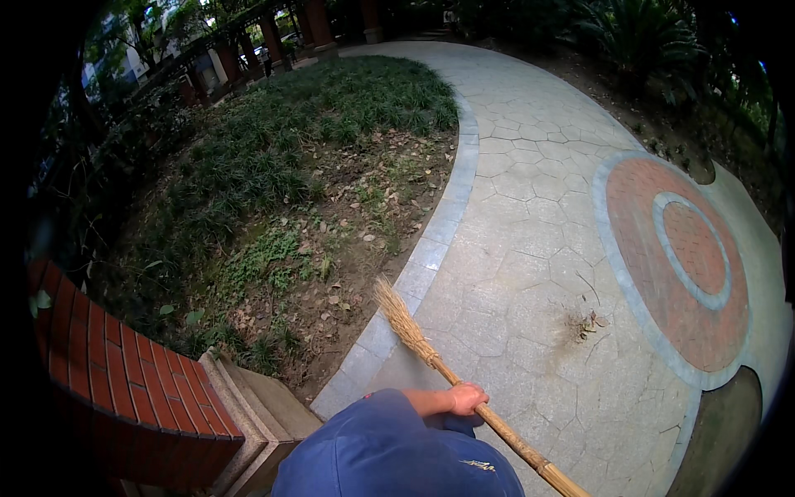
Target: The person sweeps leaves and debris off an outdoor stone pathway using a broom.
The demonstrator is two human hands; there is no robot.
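My left hand (469, 398) is closed around the pale bamboo handle of a broom (404, 320), a little below where the straw head is bound on. The broom lies slantwise in front of me. Its bristles point up and left, over the grey stone edging (423, 267) beside the planting bed; whether the tips touch the ground I cannot tell. The handle runs down past my blue sleeve and out at the lower edge. To the right of the broom, a small heap of dry leaves and twigs (586, 325) sits on the paving. My right hand does not show.
A red brick pillar (137, 364) with a stone base (265, 398) stands close on my left. Low green plants (331, 103) and bare soil fill the bed. The pale paved path (530, 207) curves away, with a round red brick inlay (633, 240) at the right.
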